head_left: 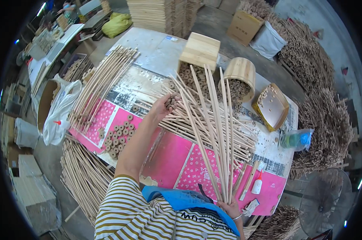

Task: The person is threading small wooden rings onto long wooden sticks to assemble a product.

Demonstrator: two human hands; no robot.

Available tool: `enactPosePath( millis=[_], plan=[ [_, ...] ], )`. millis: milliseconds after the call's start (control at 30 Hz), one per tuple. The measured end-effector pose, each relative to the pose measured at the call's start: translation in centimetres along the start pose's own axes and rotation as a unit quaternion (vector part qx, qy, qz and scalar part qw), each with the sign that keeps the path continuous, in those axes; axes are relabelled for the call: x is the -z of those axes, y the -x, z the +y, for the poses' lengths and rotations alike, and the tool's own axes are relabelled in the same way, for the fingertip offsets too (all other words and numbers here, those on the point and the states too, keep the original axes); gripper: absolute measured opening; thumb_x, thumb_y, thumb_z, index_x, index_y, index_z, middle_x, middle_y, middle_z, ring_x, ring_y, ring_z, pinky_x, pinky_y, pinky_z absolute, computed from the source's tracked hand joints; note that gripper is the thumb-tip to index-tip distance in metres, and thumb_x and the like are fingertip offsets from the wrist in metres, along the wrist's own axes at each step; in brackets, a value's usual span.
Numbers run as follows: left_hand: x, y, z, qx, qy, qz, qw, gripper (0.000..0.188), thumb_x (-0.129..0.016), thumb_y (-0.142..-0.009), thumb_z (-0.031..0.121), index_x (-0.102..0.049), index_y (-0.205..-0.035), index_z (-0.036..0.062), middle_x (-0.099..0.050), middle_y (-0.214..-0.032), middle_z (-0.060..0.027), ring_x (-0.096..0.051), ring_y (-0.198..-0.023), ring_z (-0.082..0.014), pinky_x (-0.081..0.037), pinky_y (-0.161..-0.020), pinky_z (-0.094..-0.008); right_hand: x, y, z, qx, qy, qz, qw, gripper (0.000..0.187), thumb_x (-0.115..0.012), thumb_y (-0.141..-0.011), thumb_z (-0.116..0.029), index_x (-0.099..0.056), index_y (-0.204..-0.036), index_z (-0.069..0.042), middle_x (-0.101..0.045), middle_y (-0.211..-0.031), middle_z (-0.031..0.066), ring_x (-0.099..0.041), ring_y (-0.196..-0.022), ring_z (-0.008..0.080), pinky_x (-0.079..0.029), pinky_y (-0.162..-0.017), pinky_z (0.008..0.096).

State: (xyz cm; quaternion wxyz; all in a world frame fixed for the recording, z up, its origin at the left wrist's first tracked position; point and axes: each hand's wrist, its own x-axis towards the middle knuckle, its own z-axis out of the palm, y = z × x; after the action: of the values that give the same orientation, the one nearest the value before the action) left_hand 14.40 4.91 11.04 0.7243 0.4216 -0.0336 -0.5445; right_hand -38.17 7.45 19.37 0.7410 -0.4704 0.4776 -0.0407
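Observation:
My left hand (160,109) is over the middle of the table, fingers closed around several small brown rings (171,103). Close to my body, my right hand (230,209) grips several long wooden sticks (215,132) by their lower ends. These sticks fan out upward and away from me. Under and beyond them lies a loose pile of similar sticks (241,143). Left of my left forearm, a heap of brown rings with centre holes (118,138) rests on the pink table covering. A row of sticks with rounded ends (103,82) lies farther left.
Two wooden containers (199,45) (241,69) lie tipped with rings spilling out. On the right are a shallow box (277,105), a bagged bottle (297,140) and a glue bottle (257,185). A fan (324,200) stands right of the table; stick bundles (83,172) lie below its left edge.

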Motion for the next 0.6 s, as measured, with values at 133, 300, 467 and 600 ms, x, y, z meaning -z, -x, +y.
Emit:
enactPosePath(
  millis=[133, 300, 467, 600],
  plan=[
    [1.5, 2.2, 0.7, -0.022, 0.020, 0.038, 0.999, 0.030, -0.048, -0.099, 0.032, -0.061, -0.106, 0.0053, -0.068, -0.088, -0.0037, -0.061, -0.063, -0.0089, -0.045, -0.045, -0.0155, -0.8, 0.1, -0.2, 0.017, 0.026, 0.002, 1.000, 0.032, -0.068, -0.084, -0.004, -0.053, -0.111, 0.003, -0.065, -0.079, 0.0079, -0.062, -0.063, 0.0133, -0.051, -0.055, 0.0249],
    [4.0, 3.6, 1.1, 0.002, 0.010, 0.071, 0.997, 0.029, -0.058, -0.095, 0.035, -0.064, -0.096, 0.0065, -0.064, -0.076, -0.0011, -0.061, -0.059, -0.0099, -0.043, -0.041, -0.0158, -1.8, 0.6, -1.0, 0.038, 0.086, -0.018, 0.995, 0.030, -0.069, -0.082, -0.004, -0.055, -0.107, 0.003, -0.065, -0.079, 0.0071, -0.061, -0.062, 0.0122, -0.050, -0.056, 0.0237],
    [4.1, 5.3, 1.5, -0.002, -0.034, 0.124, 0.992, 0.028, -0.062, -0.092, 0.035, -0.063, -0.090, 0.0076, -0.061, -0.072, -0.0004, -0.058, -0.056, -0.0092, -0.042, -0.042, -0.0167, -2.0, 0.8, -0.9, 0.034, 0.100, -0.025, 0.994, 0.030, -0.070, -0.081, -0.004, -0.056, -0.108, 0.002, -0.064, -0.080, 0.0062, -0.060, -0.062, 0.0115, -0.049, -0.057, 0.0234],
    [4.7, 6.2, 1.5, -0.027, -0.069, 0.103, 0.992, 0.031, -0.060, -0.093, 0.035, -0.062, -0.086, 0.0050, -0.056, -0.066, 0.0008, -0.054, -0.052, -0.0087, -0.040, -0.042, -0.0182, -2.1, 0.9, -1.0, 0.045, 0.114, -0.021, 0.992, 0.033, -0.071, -0.081, -0.003, -0.057, -0.110, 0.001, -0.064, -0.081, 0.0055, -0.060, -0.063, 0.0113, -0.049, -0.057, 0.0238]
  ],
)
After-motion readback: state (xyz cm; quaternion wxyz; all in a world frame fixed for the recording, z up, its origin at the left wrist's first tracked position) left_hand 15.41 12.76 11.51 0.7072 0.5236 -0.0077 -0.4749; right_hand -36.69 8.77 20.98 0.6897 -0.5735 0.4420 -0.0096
